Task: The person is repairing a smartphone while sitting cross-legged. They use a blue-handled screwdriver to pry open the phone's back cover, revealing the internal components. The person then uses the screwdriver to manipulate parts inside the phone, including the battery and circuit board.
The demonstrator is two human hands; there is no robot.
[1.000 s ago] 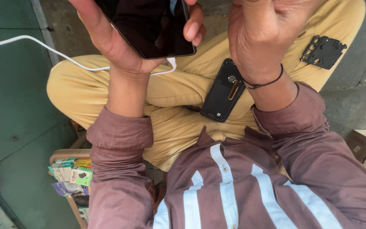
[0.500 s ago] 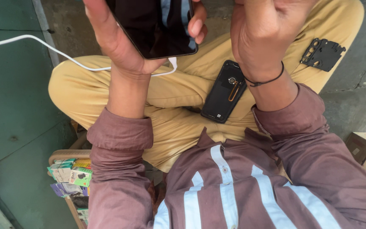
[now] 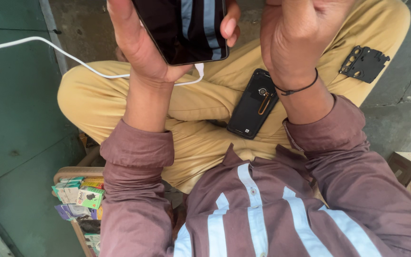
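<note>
Head view: phone (image 3: 186, 28) in left hand (image 3: 139, 47).

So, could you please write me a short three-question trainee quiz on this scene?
1. True or false: the left hand holds the phone.
2. What lies on the lap beside the right hand's wrist? A) back cover B) screwdriver C) cup
3. What colour is the cable running to the phone's lower edge?

Key: 1 true. 2 A; a smaller black plate lies on the knee. 3 white.
</note>
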